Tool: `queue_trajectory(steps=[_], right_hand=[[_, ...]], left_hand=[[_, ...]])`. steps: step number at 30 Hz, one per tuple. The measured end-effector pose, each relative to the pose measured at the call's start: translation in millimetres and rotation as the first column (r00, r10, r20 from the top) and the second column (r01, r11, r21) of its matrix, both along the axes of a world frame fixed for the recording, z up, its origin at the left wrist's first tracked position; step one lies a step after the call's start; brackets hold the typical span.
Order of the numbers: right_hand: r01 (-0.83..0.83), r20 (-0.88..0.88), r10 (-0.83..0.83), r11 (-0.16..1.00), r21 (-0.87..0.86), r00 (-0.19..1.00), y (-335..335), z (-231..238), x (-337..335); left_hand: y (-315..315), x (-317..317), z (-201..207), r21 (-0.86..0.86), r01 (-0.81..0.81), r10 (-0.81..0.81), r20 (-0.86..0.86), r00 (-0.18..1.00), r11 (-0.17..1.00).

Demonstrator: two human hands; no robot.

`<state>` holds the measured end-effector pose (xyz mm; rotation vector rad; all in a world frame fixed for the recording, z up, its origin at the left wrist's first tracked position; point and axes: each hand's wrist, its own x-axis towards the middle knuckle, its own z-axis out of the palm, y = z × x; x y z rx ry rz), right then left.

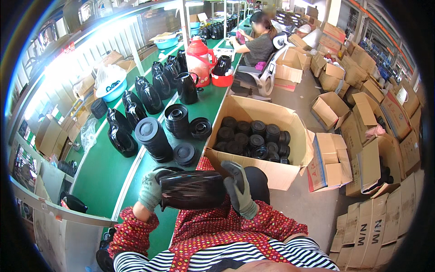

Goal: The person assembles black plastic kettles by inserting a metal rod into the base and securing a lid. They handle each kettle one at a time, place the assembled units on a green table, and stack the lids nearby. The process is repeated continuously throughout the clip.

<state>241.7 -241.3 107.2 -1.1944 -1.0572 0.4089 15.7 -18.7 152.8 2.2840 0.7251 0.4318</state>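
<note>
Hands (pixel 152 188) (pixel 241 192) (gloved) at ends of jug (pixel 192 189)

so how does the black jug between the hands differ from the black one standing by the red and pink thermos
Pose: the held jug lies sideways; the standing jug is upright. Support: the left hand grips the held jug, while the standing jug rests on the green bench. Apparent size: the held jug, nearer the camera, looks bigger than the standing jug. Both are glossy black.
</note>
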Motion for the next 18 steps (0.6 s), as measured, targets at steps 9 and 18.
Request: queue_trajectory(steps=[9, 18], right_hand=[[-0.187, 0.596, 0.266, 0.963, -0.192, 0.758, 11, 42, -3], [-0.165, 0.525, 0.311, 0.938, -0.306, 0.792, -15, 48, 20]], left_hand=[[-23, 47, 47, 0.201, 0.280, -0.260, -0.119, 0.958, 0.939], [-46, 18, 52, 0.239, 0.457, -0.480, 0.044, 0.876, 0.857]])
